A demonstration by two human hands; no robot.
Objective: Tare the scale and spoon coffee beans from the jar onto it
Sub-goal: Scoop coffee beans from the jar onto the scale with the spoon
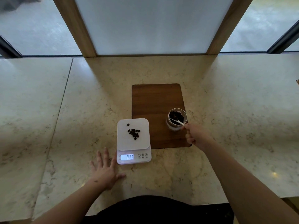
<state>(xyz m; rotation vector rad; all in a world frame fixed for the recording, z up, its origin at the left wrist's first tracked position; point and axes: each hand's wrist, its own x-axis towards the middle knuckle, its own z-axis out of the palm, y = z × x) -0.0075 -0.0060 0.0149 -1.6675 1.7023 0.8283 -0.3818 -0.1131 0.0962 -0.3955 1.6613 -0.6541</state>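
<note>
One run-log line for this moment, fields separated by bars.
right hand: spoon in jar | left hand: flat on counter | beans on scale

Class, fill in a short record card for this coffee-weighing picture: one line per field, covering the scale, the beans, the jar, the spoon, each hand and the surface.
scale: white digital kitchen scale on the stone counter, lit display showing digits
beans on scale: small heap of coffee beans, one lying apart
jar: open glass jar of beans, standing on the wooden board
spoon: white spoon, bowl inside the jar
right hand: gripping the spoon handle
left hand: flat on the counter beside the scale, holding nothing
</note>
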